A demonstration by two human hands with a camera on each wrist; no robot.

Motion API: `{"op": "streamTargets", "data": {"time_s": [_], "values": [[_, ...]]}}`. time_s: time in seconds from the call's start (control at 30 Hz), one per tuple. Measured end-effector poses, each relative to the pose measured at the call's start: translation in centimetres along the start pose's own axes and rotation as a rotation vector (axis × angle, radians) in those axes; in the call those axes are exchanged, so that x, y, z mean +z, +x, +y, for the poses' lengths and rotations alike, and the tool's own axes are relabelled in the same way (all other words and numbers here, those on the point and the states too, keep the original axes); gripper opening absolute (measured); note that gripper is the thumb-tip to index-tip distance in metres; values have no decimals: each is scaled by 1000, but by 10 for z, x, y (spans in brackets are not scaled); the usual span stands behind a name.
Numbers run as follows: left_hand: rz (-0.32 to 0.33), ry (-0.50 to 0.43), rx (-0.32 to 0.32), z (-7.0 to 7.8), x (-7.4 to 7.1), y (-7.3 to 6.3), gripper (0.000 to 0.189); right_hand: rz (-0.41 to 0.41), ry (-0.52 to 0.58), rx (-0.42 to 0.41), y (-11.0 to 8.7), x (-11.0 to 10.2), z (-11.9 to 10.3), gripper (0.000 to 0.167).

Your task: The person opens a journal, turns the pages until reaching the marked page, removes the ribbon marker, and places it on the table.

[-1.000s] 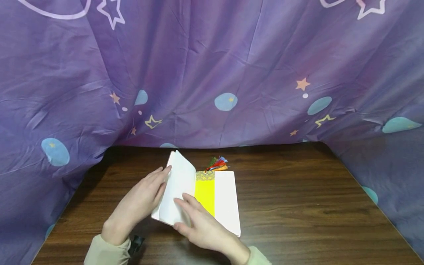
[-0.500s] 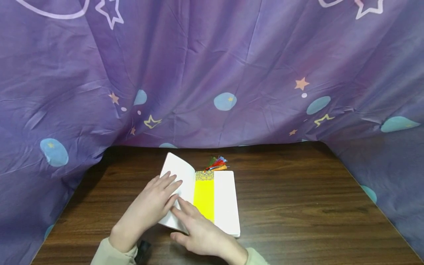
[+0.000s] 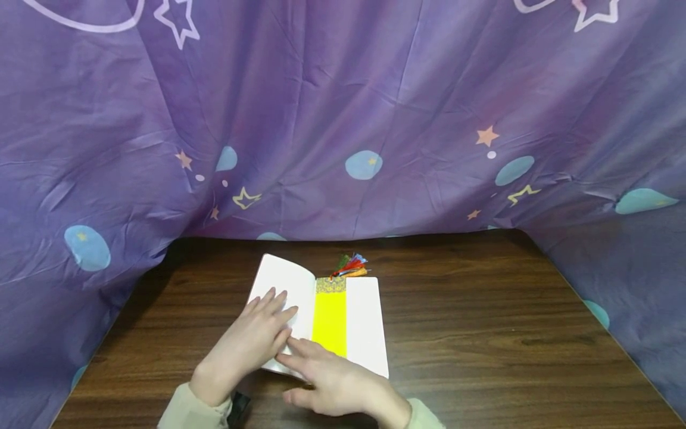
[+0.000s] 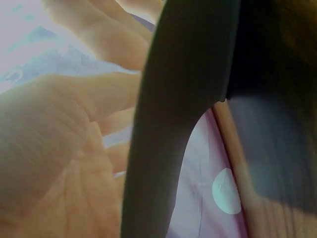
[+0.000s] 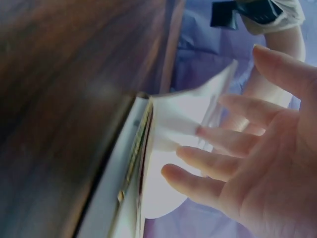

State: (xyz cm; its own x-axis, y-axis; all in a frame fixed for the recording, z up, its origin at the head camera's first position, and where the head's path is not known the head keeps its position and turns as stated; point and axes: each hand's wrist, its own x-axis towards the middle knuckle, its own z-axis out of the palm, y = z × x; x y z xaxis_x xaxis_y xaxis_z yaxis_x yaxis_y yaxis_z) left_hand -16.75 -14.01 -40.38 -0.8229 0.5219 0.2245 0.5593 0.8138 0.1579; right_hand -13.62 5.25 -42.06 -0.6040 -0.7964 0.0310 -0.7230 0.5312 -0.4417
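An open notebook with blank white pages [image 3: 366, 325] lies at the near middle of the table. Along its inner fold rests a bright yellow bookmark [image 3: 330, 319] with a patterned top band; its multicoloured tassel [image 3: 354, 264] spills past the top edge. My left hand [image 3: 248, 336] lies with spread, straight fingers on the raised left leaf [image 3: 284, 280]. Low on that leaf, my right hand [image 3: 334, 378] reaches in with extended fingers, its fingertips close to the left thumb. In the right wrist view, the right hand's fingers [image 5: 198, 186] are apart and slightly bent, holding nothing.
The notebook stands on a dark wood-grain table [image 3: 482, 333]. A purple curtain with stars and planets [image 3: 332, 119] hangs behind and at both sides. A dark curved shape [image 4: 163, 124] covers part of the left wrist view.
The upright leaves have gone over to the left and now lean lower. My left hand has moved right and down onto the page; my right hand has shifted slightly down.
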Motion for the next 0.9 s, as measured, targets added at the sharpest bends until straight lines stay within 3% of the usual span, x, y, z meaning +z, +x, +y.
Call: {"op": "streamTargets", "data": {"time_s": [0.1,0.27,0.47,0.67,0.9], "values": [[-31,1,-29,-2,1,-1,35,-34,48,53,-3,-7,1,57],[-74,4,-58,-6,4,-1,39,9,106,100,-5,-17,8,52],[-92,-9,-82,-8,8,0,41,260,196,142,-4,-26,25,37],[-143,-53,-138,-8,8,1,42,510,343,256,-5,-30,46,24],[-191,-75,-171,-9,7,3,42,648,511,454,-4,-28,63,32]]}}
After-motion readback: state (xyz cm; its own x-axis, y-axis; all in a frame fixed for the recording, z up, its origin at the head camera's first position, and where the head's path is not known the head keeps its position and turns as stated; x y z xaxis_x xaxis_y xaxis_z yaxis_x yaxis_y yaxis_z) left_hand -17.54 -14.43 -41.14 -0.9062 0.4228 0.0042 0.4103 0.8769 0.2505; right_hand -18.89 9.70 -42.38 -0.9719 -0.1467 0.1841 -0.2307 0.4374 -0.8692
